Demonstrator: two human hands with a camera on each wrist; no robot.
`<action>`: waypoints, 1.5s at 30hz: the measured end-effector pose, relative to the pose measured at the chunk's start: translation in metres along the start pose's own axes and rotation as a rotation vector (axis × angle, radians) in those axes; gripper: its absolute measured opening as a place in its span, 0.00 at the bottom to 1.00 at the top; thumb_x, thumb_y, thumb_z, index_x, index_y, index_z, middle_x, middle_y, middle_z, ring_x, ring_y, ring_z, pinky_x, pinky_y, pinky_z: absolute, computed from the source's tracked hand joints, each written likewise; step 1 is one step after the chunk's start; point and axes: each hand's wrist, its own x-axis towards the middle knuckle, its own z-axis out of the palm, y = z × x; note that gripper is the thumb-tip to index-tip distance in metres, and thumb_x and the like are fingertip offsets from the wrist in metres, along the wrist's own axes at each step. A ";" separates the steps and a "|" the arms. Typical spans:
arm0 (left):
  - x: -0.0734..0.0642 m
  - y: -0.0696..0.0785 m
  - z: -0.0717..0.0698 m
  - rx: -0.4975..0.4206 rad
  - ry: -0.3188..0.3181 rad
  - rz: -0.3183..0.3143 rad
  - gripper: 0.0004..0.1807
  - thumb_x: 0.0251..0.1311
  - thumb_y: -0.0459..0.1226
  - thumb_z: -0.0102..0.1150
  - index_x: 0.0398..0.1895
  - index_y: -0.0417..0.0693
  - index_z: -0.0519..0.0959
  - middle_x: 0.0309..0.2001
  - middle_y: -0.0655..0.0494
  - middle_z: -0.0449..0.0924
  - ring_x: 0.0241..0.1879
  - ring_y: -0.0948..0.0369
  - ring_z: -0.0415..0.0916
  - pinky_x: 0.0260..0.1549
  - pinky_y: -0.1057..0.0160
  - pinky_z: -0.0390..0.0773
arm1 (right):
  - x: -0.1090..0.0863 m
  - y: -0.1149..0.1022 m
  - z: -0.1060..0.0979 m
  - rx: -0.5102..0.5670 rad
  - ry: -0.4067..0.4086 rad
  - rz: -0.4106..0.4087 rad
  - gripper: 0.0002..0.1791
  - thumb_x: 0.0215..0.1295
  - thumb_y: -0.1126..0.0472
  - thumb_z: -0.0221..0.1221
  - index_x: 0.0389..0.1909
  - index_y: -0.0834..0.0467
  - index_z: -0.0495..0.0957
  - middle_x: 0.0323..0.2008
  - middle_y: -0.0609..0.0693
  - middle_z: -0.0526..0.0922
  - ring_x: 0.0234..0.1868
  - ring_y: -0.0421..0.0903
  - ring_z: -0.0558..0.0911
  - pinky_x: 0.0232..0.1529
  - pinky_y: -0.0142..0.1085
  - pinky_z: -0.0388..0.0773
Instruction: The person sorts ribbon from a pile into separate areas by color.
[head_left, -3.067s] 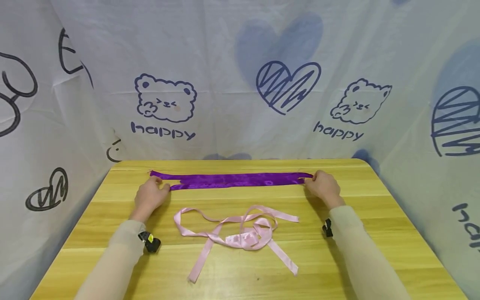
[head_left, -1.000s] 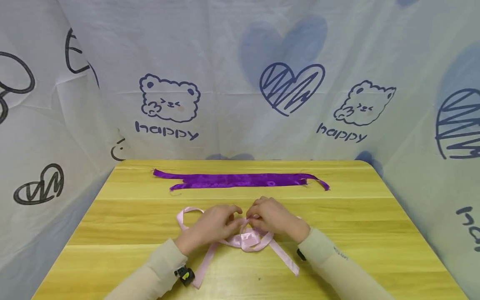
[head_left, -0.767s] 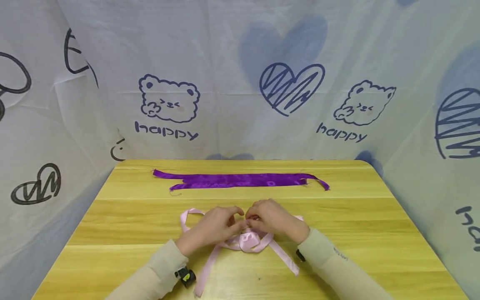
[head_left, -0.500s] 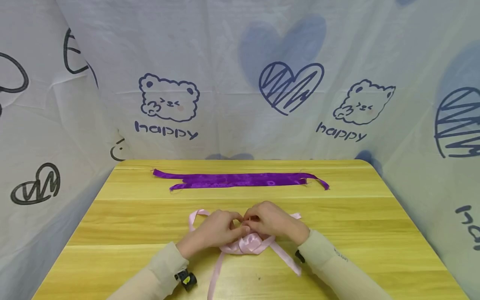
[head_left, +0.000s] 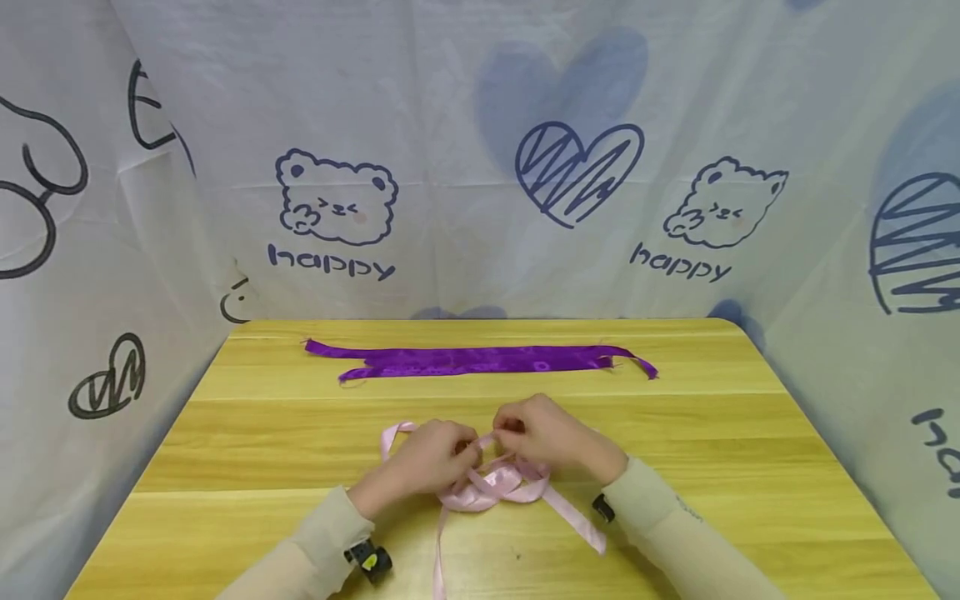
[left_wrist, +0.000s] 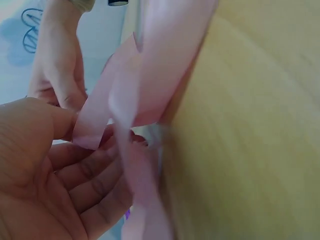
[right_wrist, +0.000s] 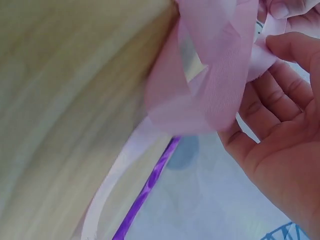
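A pink satin ribbon (head_left: 501, 481) lies loosely knotted and looped on the table, partly lifted between the two hands. My left hand (head_left: 429, 457) pinches one strand of it between thumb and fingers, as the left wrist view shows at the ribbon's fold (left_wrist: 92, 127). Opposite it, my right hand (head_left: 551, 435) pinches another part, with the thumb pressing the ribbon (right_wrist: 262, 59) against the fingers. A short stretch of pink spans the gap between both hands. One tail hangs toward the near edge and another slants to the right. Parts of the loops are hidden under the hands.
Purple satin ribbons (head_left: 480, 360) with frayed ends lie stretched side by side across the far part of the wooden table (head_left: 675, 517). A white printed cloth (head_left: 450, 233) hangs behind the table and along both sides.
Both hands left the purple ribbons and came to the pink one. In the last half second they drew slightly apart, showing a strand between them. The left tail was pulled in.
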 end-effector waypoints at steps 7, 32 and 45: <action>-0.004 -0.004 -0.012 -0.014 -0.057 0.015 0.15 0.76 0.37 0.52 0.29 0.49 0.83 0.18 0.66 0.75 0.17 0.71 0.69 0.18 0.68 0.71 | -0.003 0.006 -0.013 0.028 0.070 0.007 0.05 0.73 0.62 0.61 0.39 0.55 0.85 0.27 0.42 0.83 0.26 0.33 0.74 0.30 0.29 0.77; -0.038 -0.034 -0.067 -0.281 -0.235 -0.117 0.17 0.81 0.36 0.44 0.35 0.41 0.81 0.32 0.46 0.84 0.28 0.57 0.84 0.28 0.64 0.80 | -0.028 0.025 -0.058 0.029 0.244 0.117 0.04 0.71 0.61 0.62 0.37 0.53 0.84 0.29 0.43 0.82 0.27 0.39 0.73 0.31 0.31 0.72; -0.049 -0.044 -0.091 -0.403 -0.257 -0.154 0.18 0.81 0.35 0.41 0.36 0.35 0.79 0.35 0.43 0.87 0.33 0.52 0.86 0.34 0.53 0.87 | -0.038 0.037 -0.065 0.022 0.255 0.203 0.05 0.73 0.58 0.63 0.37 0.53 0.84 0.27 0.43 0.80 0.27 0.40 0.75 0.32 0.33 0.74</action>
